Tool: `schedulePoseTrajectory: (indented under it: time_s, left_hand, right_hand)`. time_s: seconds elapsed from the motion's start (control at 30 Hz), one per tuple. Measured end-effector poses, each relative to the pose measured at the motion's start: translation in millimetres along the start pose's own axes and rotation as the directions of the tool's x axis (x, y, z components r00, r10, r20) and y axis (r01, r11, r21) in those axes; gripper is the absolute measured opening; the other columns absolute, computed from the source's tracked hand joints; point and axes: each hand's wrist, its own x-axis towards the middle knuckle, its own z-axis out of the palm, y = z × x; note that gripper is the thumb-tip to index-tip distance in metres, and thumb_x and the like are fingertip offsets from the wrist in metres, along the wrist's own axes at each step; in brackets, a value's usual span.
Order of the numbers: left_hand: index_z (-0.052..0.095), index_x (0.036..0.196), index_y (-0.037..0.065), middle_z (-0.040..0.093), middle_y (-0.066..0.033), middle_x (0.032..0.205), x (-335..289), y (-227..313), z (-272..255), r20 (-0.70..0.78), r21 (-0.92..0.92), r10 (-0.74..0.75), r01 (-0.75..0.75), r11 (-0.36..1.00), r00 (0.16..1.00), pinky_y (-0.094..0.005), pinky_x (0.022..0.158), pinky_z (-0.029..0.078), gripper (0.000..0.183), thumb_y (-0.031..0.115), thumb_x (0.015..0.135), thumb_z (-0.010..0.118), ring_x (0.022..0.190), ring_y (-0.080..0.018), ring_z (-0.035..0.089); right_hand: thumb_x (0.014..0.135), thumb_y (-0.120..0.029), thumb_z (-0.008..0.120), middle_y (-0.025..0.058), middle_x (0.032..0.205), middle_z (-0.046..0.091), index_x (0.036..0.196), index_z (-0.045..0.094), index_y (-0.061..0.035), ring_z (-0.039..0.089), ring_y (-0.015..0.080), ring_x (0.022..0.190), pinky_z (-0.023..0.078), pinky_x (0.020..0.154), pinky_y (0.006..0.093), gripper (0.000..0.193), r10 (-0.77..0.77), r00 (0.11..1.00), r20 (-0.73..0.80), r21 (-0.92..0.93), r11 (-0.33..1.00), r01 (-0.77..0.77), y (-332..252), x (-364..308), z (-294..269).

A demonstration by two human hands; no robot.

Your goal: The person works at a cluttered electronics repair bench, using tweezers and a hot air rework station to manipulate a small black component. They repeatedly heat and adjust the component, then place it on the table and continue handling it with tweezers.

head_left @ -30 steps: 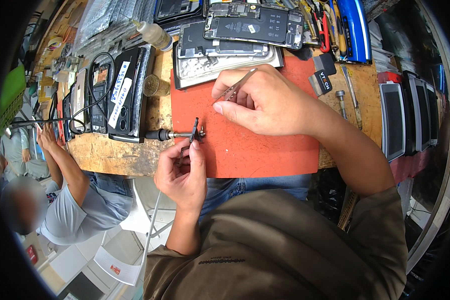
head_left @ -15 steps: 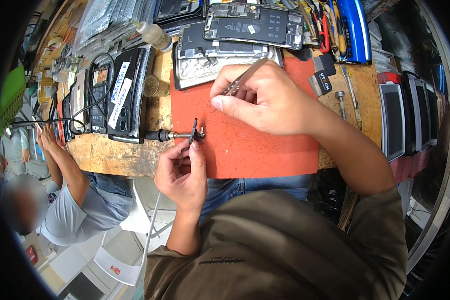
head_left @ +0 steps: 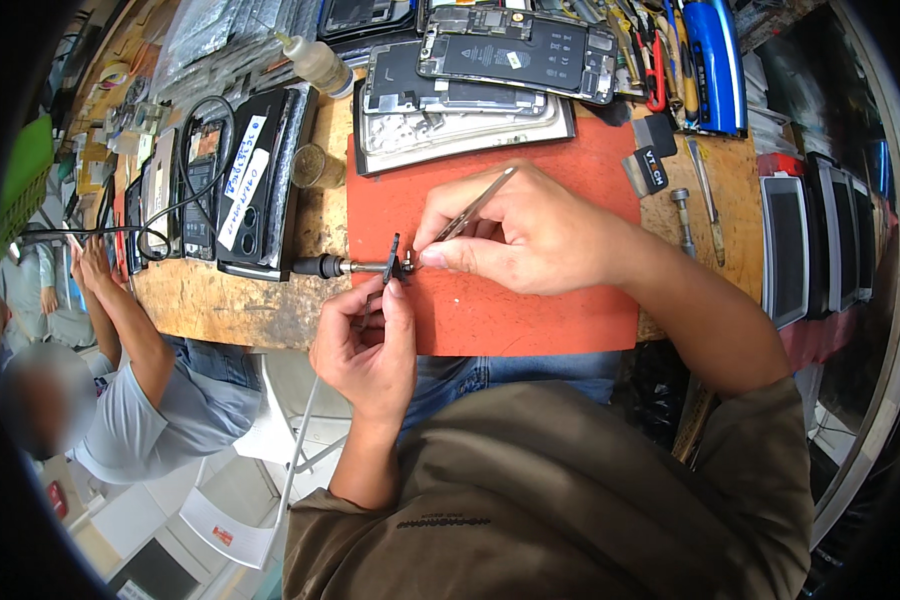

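Between the thumb and fingers of my left hand [head_left: 370, 345] is a small, thin black part [head_left: 392, 258], held upright over the left side of an orange-red mat [head_left: 530, 325]. My right hand [head_left: 545, 235] is closed around metal tweezers [head_left: 482, 203]. Their tips are close to a small shiny bit [head_left: 407, 262] beside the black part; whether they touch it I cannot tell. A tool like a soldering iron [head_left: 320, 266], dark-handled with a metal shaft, points in from the left. Its front end passes behind the black part.
Opened phones [head_left: 510, 60] are stacked on a tray [head_left: 470, 135] beyond the mat. To the left are a small jar [head_left: 315, 168], a squeeze bottle [head_left: 320, 68] and a phone [head_left: 260, 215]. Metal tools [head_left: 705, 200] lie right. Another person [head_left: 170, 410] sits at left.
My right hand has come down and left with the tweezers, bringing their tips close to the black part. My left hand stays nearly still, and the whole view has shifted slightly.
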Motion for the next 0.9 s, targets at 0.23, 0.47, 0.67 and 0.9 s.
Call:
schedulePoseTrajectory:
  time_s: [0.23,0.47,0.67,0.9]
  left_hand:
    - [0.070,0.098,-0.003,0.073,-0.0062,0.081,-0.3,0.8,-0.5,-0.007,0.016,-0.002,0.002,1.000,1.000,-0.0177,0.056,0.051,0.014,0.002,0.090,0.079,0.066,-0.0035,0.065]
    - [0.071,0.096,-0.002,0.072,-0.0056,0.079,0.9,-0.1,0.1,-0.018,0.051,0.028,-0.027,0.998,0.999,-0.0184,0.053,0.050,0.013,0.003,0.088,0.080,0.064,-0.0034,0.064]
    - [0.071,0.095,-0.002,0.072,-0.0048,0.078,2.0,-0.4,-0.3,-0.011,0.066,0.056,-0.055,0.996,0.998,-0.0185,0.052,0.050,0.013,0.002,0.088,0.080,0.062,-0.0032,0.063]
    - [0.071,0.095,-0.002,0.072,-0.0045,0.076,1.8,-0.6,-0.4,-0.014,0.064,0.054,-0.054,0.997,0.998,-0.0181,0.052,0.049,0.013,0.002,0.088,0.080,0.062,-0.0021,0.062]
  right_hand:
    - [0.094,-0.008,0.070,0.0107,0.088,0.072,0.102,0.071,0.0013,0.066,0.0183,0.078,0.053,0.071,0.0323,0.013,-0.026,0.999,0.024,0.057,0.998,0.024,5.1,1.2,2.6]
    - [0.094,-0.006,0.071,0.0115,0.092,0.072,0.105,0.073,0.0033,0.068,0.0169,0.083,0.054,0.074,0.0303,0.014,-0.020,0.999,0.033,0.024,1.000,0.019,6.3,2.4,5.2]
    - [0.094,-0.005,0.072,0.0127,0.093,0.072,0.105,0.073,0.0032,0.067,0.0183,0.082,0.054,0.074,0.0309,0.014,-0.036,0.999,0.038,0.020,0.999,0.035,7.5,2.3,4.8]
    - [0.093,-0.005,0.072,0.0125,0.093,0.073,0.104,0.073,0.0029,0.068,0.0186,0.083,0.054,0.074,0.0309,0.014,-0.086,0.996,0.037,-0.021,0.996,0.087,7.8,2.4,4.9]
